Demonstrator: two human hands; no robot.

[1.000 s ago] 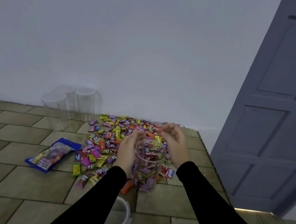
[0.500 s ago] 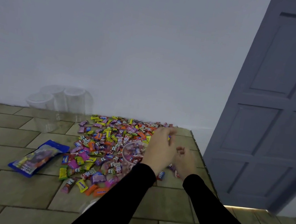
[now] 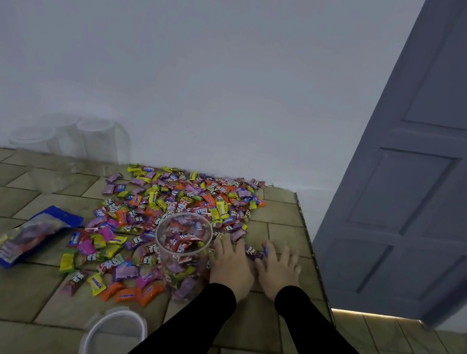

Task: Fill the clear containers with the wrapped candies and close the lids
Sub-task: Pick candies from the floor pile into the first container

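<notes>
A pile of wrapped candies (image 3: 180,199) in many colours lies spread over the tiled surface. An open clear container (image 3: 182,248) stands upright at the pile's near edge, mostly filled with candies. Its white-rimmed lid (image 3: 114,338) lies flat nearer to me. My left hand (image 3: 231,264) rests palm down just right of the container, fingers spread over loose candies. My right hand (image 3: 278,271) lies beside it, also palm down with fingers straight, touching a few candies between the two hands.
Three empty clear containers (image 3: 78,150) with lids stand at the back left by the white wall. An opened blue candy bag (image 3: 26,234) lies at the left. The tiled surface's right edge (image 3: 314,255) drops off beside a grey-blue door (image 3: 426,175).
Both hands have come down from above the container's mouth to the surface at its right and now lie flat on loose candies. The camera view has shifted.
</notes>
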